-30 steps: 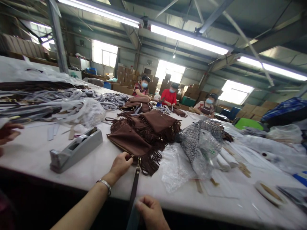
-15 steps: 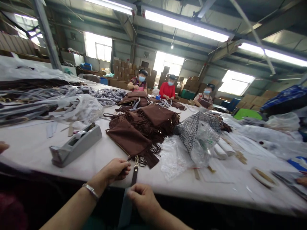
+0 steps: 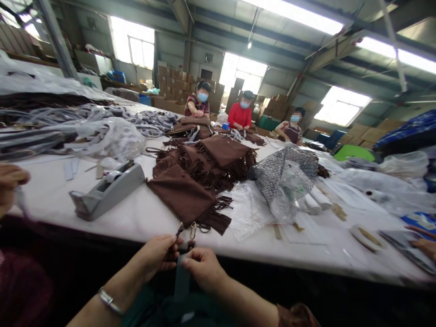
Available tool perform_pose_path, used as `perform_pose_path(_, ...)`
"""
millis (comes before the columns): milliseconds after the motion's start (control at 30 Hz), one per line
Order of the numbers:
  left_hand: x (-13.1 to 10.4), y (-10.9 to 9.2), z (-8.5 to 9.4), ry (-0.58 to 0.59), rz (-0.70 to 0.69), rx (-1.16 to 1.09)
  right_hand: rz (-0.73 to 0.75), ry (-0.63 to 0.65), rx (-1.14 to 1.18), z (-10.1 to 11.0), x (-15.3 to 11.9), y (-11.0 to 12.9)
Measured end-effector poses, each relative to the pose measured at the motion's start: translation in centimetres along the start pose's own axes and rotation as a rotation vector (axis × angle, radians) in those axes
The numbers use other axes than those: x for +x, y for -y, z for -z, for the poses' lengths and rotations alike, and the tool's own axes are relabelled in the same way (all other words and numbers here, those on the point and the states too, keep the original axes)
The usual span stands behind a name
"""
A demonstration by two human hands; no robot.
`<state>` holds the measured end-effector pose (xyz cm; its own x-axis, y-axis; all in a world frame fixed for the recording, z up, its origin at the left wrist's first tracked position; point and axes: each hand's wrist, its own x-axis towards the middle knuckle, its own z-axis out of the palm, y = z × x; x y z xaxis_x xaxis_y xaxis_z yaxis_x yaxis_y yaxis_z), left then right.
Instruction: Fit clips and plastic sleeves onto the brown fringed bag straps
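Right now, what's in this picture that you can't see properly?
Head view: the inside of the brown bag, hidden by its outer side.
Head view: part of the grey strip, covered by the right hand.
Head view: the co-worker's hand at far left, partly cut off by the edge.
Head view: green print on the clear plastic, too small and blurred to read.

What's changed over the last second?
The left hand has drawn back, pinching a dark tab; the right hand, still gripping the grey-covered strap, is now beside it. The front brown bag slid nearer the table edge. The tape dispenser stayed put.
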<state>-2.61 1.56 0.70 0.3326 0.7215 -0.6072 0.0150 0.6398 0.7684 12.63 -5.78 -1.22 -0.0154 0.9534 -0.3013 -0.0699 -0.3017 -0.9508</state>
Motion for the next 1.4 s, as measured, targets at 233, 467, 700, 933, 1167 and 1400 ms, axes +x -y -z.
perform_pose_path(233,0.2,0.0,1.1,0.135,0.088,-0.123,0.037,-0.053,-0.129,0.9,0.1,0.0)
perform_pose_path(467,0.7,0.3,1.3,0.283,0.09,-0.247,0.055,-0.067,-0.171,1.2,0.3,0.1)
perform_pose_path(700,1.0,-0.3,0.8,0.268,0.037,-0.072,0.035,-0.075,-0.202,1.0,0.5,0.4)
perform_pose_path(933,0.8,-0.9,-0.2,0.195,-0.116,0.254,0.018,-0.069,-0.22,0.4,0.7,0.5)
perform_pose_path(1167,0.4,-1.1,-0.2,0.135,-0.165,0.373,-0.004,-0.082,-0.231,0.5,0.9,0.9)
perform_pose_path(1400,-0.3,-1.5,-0.4,0.072,-0.209,0.421,-0.014,-0.062,-0.186,0.7,0.6,0.5)
